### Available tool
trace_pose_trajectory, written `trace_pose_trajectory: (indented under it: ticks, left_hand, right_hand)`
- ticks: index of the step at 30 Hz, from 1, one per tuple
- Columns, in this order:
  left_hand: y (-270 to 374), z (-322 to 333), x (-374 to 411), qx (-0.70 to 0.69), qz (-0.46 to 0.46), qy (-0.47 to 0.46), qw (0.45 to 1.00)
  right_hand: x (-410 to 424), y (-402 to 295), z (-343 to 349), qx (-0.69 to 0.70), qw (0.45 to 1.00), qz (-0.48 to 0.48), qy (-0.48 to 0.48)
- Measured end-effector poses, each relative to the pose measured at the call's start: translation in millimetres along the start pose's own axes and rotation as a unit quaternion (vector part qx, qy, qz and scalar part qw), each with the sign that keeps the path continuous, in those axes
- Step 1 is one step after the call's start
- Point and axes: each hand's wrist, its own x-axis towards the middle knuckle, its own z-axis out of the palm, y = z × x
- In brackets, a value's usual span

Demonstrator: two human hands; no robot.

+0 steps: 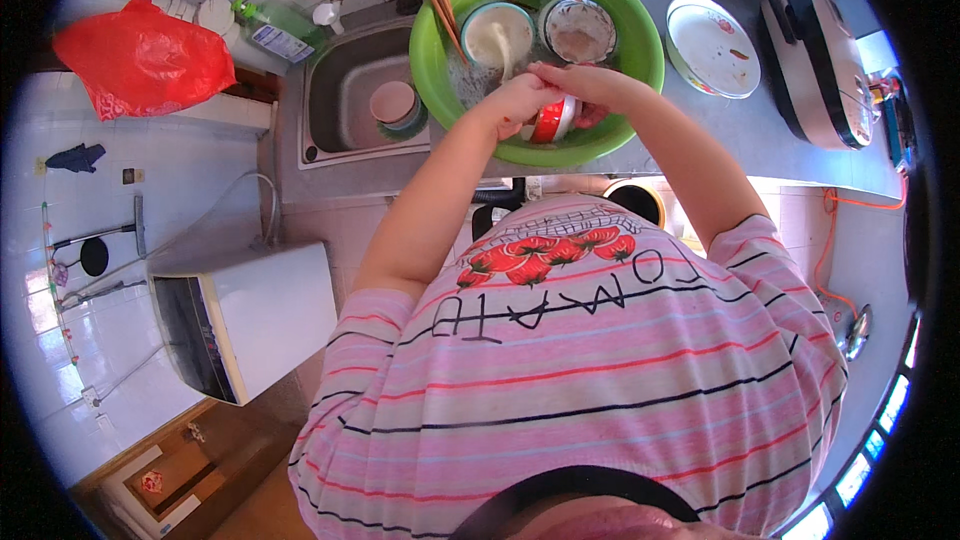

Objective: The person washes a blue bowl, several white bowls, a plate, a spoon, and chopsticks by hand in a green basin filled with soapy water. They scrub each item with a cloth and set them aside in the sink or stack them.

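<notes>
My left hand (521,103) and my right hand (589,88) meet over the near side of a green plastic basin (431,101). Between them they grip a red and white bowl (551,122), tilted on its side. Something reddish (590,115) shows below my right fingers; I cannot tell what it is. Sudsy water (474,84) covers the basin's bottom. Beyond my hands sit a pale bowl (491,34), with a cream-coloured strip hanging over its edge, and a patterned bowl (579,30). Several wooden chopsticks (439,4) lean on the left rim.
Left of the basin, stacked bowls (394,103) stand in a steel sink (337,90), with a green detergent bottle (277,34) behind. A red plastic bag (150,60) is farther left. To the right are a soiled white dish (712,45) and a rice cooker (817,60).
</notes>
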Motion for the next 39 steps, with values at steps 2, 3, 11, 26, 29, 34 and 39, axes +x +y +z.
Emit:
trace_pose_trajectory:
  ticks: [2,3,11,26,29,34,39]
  left_hand:
    - [0,0,-3,0.115,-0.027,-0.014,0.993]
    - [3,-1,-6,0.248,0.002,-0.007,0.969]
    - [14,-51,-36,0.321,0.101,0.161,0.928]
    - [36,-41,-30,0.438,0.309,0.279,0.797]
    - [44,-33,-39,0.538,0.369,0.280,0.704]
    - [55,-45,-48,0.555,0.468,0.346,0.595]
    - [68,-94,-74,0.272,0.392,0.559,0.679]
  right_hand:
    - [3,-2,7,0.013,1.000,-0.010,0.007]
    - [9,0,11,0.009,1.000,-0.010,0.027]
    - [63,38,2,0.216,0.975,0.017,-0.058]
    - [41,20,6,-0.011,0.892,-0.345,0.291]
    - [41,21,4,-0.056,0.856,-0.394,0.331]
    - [45,32,2,-0.063,0.849,-0.418,0.317]
    - [51,38,-6,0.008,0.888,-0.381,0.259]
